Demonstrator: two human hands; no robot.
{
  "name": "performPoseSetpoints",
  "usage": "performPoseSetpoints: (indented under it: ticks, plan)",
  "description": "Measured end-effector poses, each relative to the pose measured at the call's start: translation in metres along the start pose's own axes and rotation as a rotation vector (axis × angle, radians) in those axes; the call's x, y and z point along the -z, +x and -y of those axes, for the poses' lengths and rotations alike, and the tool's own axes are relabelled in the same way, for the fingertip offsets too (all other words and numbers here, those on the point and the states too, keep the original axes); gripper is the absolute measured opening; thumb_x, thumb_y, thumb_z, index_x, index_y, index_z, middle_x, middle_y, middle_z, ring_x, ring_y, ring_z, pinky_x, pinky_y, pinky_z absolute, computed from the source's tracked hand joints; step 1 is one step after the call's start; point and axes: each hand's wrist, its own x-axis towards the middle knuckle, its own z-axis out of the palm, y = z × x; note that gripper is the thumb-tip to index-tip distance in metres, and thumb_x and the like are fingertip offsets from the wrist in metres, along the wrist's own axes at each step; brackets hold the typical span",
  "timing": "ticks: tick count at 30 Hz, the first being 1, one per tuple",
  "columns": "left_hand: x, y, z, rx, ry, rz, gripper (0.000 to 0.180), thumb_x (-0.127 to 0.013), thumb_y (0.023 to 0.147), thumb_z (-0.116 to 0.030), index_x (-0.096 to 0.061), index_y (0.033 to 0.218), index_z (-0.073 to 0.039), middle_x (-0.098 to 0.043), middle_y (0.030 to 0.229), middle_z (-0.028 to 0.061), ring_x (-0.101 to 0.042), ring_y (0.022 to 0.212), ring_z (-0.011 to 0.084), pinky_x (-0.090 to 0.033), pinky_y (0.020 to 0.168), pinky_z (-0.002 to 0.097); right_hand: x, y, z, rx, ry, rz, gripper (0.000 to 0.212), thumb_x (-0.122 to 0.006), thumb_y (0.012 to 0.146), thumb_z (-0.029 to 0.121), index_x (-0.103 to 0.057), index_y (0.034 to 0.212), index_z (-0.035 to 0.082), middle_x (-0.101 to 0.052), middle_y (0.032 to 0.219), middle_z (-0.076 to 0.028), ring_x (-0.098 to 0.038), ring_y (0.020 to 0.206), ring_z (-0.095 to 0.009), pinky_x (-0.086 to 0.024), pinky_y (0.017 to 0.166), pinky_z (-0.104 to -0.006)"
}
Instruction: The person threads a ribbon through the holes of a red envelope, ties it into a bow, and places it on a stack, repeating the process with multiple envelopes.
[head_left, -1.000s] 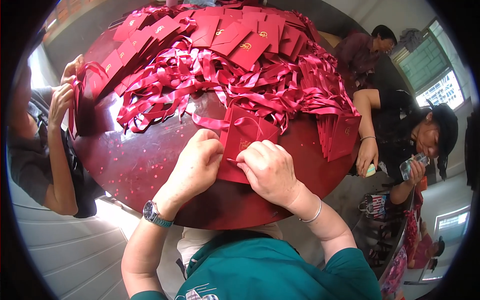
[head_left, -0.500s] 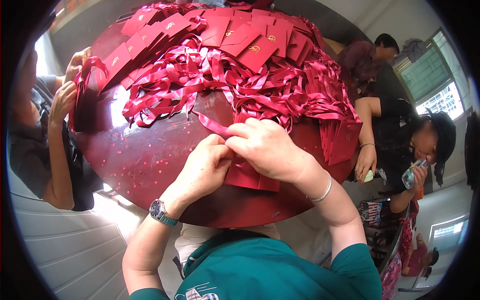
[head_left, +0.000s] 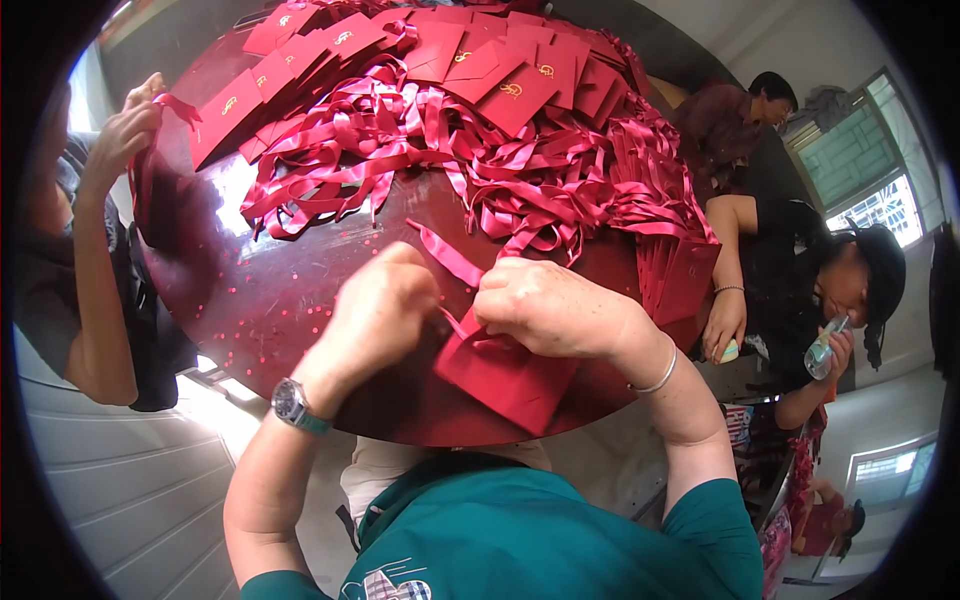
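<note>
A small red paper bag (head_left: 505, 380) lies tilted at the table's near edge, below my hands. My right hand (head_left: 560, 305) is closed at the bag's top, pinching a shiny red ribbon (head_left: 448, 255) whose free end sticks up to the left. Slightly blurred, my left hand (head_left: 385, 305) is closed to the left of the bag. A short stretch of ribbon runs from its fingers to the bag's top. The fingertips of both hands are partly hidden.
A heap of red ribbons (head_left: 400, 150) spreads beyond my hands, with red bags (head_left: 520, 95) behind. More bags (head_left: 675, 275) stand upright at right on the round table (head_left: 270, 310). A co-worker's hands (head_left: 135, 120) handle ribbon at left; another person (head_left: 790, 270) sits at right.
My left hand has moved left and up, away from my right hand, with ribbon stretched toward the bag. The bag has turned and shows more. The left co-worker's hands have risen.
</note>
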Motion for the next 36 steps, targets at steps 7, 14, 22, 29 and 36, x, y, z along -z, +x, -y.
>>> performPoseSetpoints:
  ticks: [7, 14, 22, 29, 36]
  plan:
    - [0.027, 0.005, 0.034, 0.249, 0.185, -0.111, 0.004, -0.066, 0.081, -0.009, -0.067, 0.081, -0.005, -0.061, 0.094, 0.0089, -0.063, 0.092, 0.031, -0.05, 0.078, 0.0402, -0.006, -0.012, -0.001, -0.073, 0.04, -0.08, 0.009, -0.068, 0.08, 0.006, -0.063, 0.087, 0.005, -0.062, 0.083, -0.011, -0.061, 0.084, -0.029, -0.05, 0.075, -0.0392]
    - [0.011, 0.001, 0.04, 0.253, 0.043, -0.41, 0.017, -0.065, 0.084, -0.005, -0.067, 0.1, -0.002, -0.063, 0.104, 0.0131, -0.062, 0.097, 0.0316, -0.05, 0.083, 0.0397, -0.032, -0.029, -0.016, -0.317, 0.209, -0.593, 0.013, -0.065, 0.086, 0.002, -0.068, 0.098, 0.0, -0.067, 0.09, -0.013, -0.066, 0.081, -0.027, -0.052, 0.074, -0.0344]
    - [-0.008, -0.038, -0.017, 0.248, 0.032, -0.262, 0.011, -0.065, 0.085, -0.005, -0.06, 0.093, -0.002, -0.063, 0.086, 0.0152, -0.064, 0.077, 0.0302, -0.051, 0.07, 0.0383, -0.054, -0.031, -0.01, -0.265, 0.046, -0.58, 0.011, -0.068, 0.084, 0.006, -0.069, 0.095, 0.004, -0.068, 0.095, -0.008, -0.062, 0.091, -0.025, -0.048, 0.083, -0.036]
    - [-0.02, -0.041, -0.023, 0.134, 0.129, -0.218, 0.016, -0.07, 0.081, -0.008, -0.065, 0.096, -0.004, -0.064, 0.094, 0.012, -0.061, 0.091, 0.0312, -0.049, 0.08, 0.041, -0.049, -0.011, -0.008, -0.213, 0.007, -0.461, 0.014, -0.071, 0.081, 0.016, -0.068, 0.093, 0.008, -0.064, 0.091, -0.004, -0.058, 0.09, -0.025, -0.044, 0.083, -0.0377]
    - [-0.029, -0.029, -0.031, 0.185, 0.306, -0.146, 0.021, -0.074, 0.076, -0.013, -0.069, 0.095, -0.006, -0.063, 0.098, 0.011, -0.06, 0.092, 0.0315, -0.051, 0.08, 0.0404, -0.066, -0.028, 0.005, -0.303, -0.147, -0.467, 0.018, -0.075, 0.075, 0.017, -0.065, 0.088, 0.01, -0.06, 0.086, -0.003, -0.056, 0.084, -0.024, -0.043, 0.074, -0.0356]
